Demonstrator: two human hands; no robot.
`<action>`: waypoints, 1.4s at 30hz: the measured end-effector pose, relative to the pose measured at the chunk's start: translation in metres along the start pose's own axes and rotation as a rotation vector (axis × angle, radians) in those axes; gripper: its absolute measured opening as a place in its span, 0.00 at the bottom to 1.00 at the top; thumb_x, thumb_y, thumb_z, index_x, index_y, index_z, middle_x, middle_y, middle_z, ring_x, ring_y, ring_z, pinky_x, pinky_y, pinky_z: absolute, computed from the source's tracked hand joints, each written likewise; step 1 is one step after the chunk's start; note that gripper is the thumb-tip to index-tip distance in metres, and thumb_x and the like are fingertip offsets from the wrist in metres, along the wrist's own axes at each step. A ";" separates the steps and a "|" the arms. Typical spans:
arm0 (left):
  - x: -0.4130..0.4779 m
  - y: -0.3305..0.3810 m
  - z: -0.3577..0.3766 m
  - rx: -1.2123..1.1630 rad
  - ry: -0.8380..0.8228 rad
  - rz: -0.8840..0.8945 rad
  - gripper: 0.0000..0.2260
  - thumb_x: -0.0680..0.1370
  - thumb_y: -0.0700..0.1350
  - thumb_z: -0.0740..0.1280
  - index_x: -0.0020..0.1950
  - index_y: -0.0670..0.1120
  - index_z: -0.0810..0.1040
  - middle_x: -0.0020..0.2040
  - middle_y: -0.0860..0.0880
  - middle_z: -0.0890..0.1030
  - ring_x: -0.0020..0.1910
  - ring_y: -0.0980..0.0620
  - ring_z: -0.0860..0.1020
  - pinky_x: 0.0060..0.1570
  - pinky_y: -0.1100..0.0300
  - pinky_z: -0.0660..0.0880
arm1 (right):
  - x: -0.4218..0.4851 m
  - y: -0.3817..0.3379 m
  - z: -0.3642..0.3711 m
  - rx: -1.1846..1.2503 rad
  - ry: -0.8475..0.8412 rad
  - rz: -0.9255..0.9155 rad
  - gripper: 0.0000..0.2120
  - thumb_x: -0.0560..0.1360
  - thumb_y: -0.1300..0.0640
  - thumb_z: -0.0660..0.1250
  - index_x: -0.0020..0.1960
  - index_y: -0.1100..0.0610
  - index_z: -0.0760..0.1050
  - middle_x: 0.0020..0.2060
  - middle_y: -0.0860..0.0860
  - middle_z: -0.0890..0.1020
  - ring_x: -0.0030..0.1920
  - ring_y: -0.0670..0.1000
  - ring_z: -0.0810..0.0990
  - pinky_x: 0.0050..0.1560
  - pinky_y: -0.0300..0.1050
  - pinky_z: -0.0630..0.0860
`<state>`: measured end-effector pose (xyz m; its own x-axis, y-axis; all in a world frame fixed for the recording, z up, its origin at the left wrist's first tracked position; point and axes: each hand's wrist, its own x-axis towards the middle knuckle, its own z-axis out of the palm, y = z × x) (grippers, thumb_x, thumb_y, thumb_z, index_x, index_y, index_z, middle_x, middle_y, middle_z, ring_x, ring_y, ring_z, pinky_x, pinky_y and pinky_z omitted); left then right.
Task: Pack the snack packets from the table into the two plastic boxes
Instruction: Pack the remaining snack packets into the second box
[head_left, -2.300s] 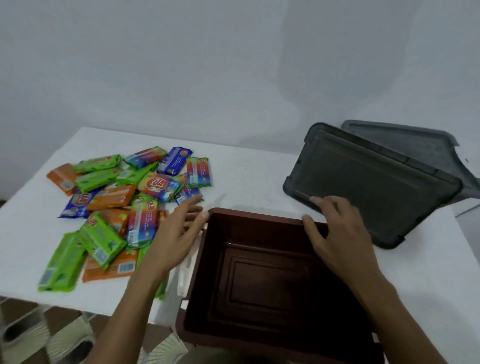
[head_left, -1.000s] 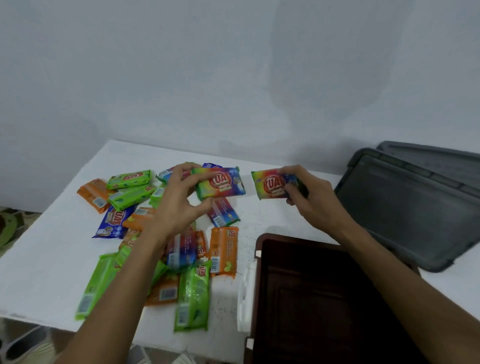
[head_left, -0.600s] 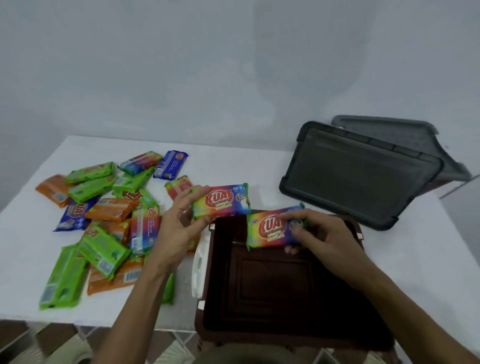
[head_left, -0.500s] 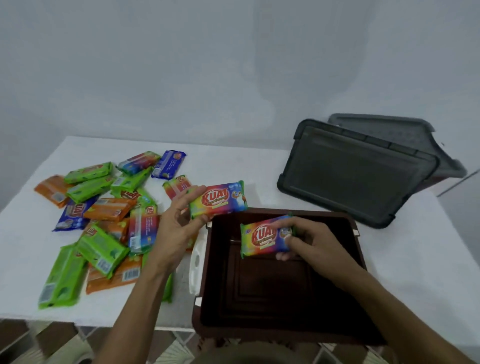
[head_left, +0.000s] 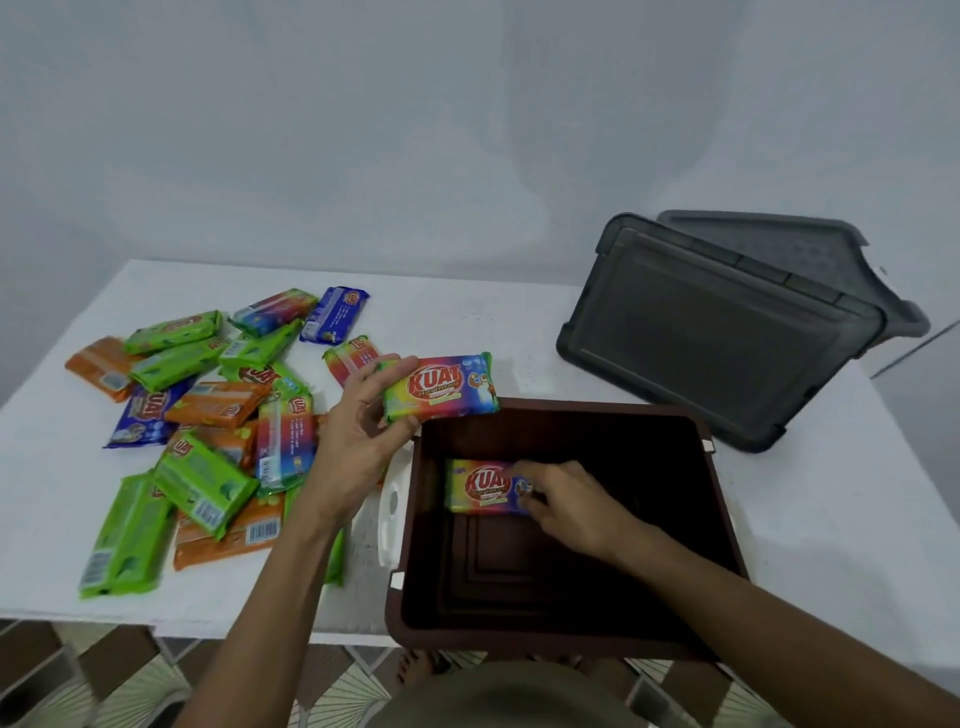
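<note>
R hand (head_left: 569, 506) fingers pinch rainbow pkt (head_left: 478, 486) inside brown box (head_left: 597, 407) at 11 o'clock, L hand (head_left: 358, 431) fingers clamp 2nd pkt (head_left: 444, 387) over its 11 o'clock rim; pkts prob light, slick, crushable, so grip short ends.

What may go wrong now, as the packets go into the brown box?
The brown box seems to overhang the table edge; the right hand, holding the inner packet, might press and tip it.
The left hand pinches its rainbow packet by one end; it may slip outside the box.
</note>
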<state>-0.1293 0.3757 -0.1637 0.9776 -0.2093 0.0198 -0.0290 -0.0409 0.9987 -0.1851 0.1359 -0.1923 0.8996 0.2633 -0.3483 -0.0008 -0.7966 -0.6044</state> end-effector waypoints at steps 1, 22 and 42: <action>-0.001 0.002 0.000 0.006 0.002 0.006 0.24 0.76 0.29 0.66 0.69 0.49 0.74 0.71 0.47 0.66 0.67 0.49 0.73 0.61 0.53 0.76 | 0.000 -0.002 -0.001 -0.026 0.004 -0.013 0.20 0.79 0.55 0.65 0.70 0.50 0.69 0.62 0.52 0.78 0.58 0.48 0.78 0.58 0.43 0.78; -0.020 0.002 0.031 0.934 -0.120 0.366 0.22 0.76 0.53 0.62 0.70 0.50 0.72 0.70 0.48 0.69 0.70 0.51 0.65 0.70 0.59 0.59 | -0.074 0.019 -0.038 0.592 0.311 0.291 0.09 0.78 0.62 0.66 0.53 0.49 0.77 0.61 0.51 0.73 0.54 0.49 0.79 0.45 0.41 0.82; -0.033 -0.008 0.002 0.618 0.026 0.298 0.12 0.80 0.48 0.63 0.62 0.49 0.79 0.67 0.51 0.72 0.68 0.58 0.68 0.65 0.70 0.64 | -0.019 -0.050 -0.023 -0.443 0.464 0.036 0.14 0.78 0.45 0.59 0.60 0.50 0.71 0.47 0.50 0.80 0.48 0.53 0.79 0.42 0.46 0.76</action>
<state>-0.1615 0.3815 -0.1727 0.9138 -0.2752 0.2988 -0.4039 -0.5368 0.7408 -0.1926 0.1583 -0.1393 0.9979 0.0485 0.0434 0.0565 -0.9760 -0.2103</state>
